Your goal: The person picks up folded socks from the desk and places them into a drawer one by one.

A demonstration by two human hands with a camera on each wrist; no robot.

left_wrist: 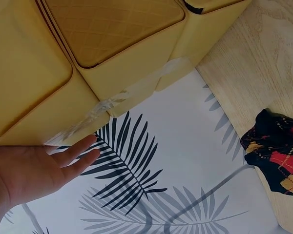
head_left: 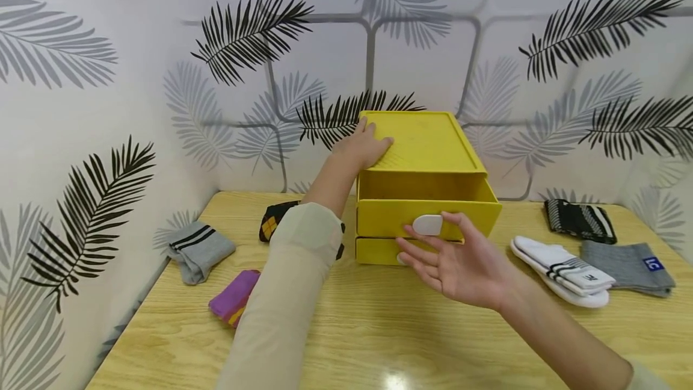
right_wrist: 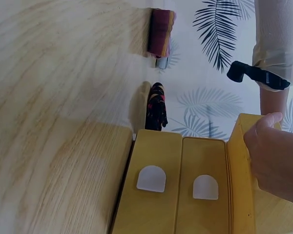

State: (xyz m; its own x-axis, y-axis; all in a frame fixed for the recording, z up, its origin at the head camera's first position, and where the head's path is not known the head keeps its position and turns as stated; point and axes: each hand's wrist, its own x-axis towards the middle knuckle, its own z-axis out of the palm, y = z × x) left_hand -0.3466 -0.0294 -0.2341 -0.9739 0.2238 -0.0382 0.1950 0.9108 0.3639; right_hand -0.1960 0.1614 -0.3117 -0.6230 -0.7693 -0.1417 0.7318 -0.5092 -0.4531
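Note:
A yellow drawer box [head_left: 417, 137] stands at the back of the table with its upper drawer [head_left: 379, 215] pulled partway out. The inside that shows of that drawer looks bare. My left hand [head_left: 361, 146] rests on the box's top near the left edge, fingers spread; the left wrist view has the hand [left_wrist: 31, 170] beside the box. At the drawer front, my right hand [head_left: 460, 263] pinches the white handle [head_left: 428, 225] between thumb and index finger, other fingers loosely extended. Below, closed drawers [right_wrist: 154, 204] with white tabs show in the right wrist view.
Left of the box lie a grey striped sock [head_left: 200, 251], a purple sock [head_left: 235, 297] and a dark argyle sock [head_left: 272, 221]. To the right are black-and-white socks [head_left: 579, 221], white socks [head_left: 563, 269] and grey socks [head_left: 622, 266]. A leaf-patterned wall [head_left: 422, 71] stands close behind.

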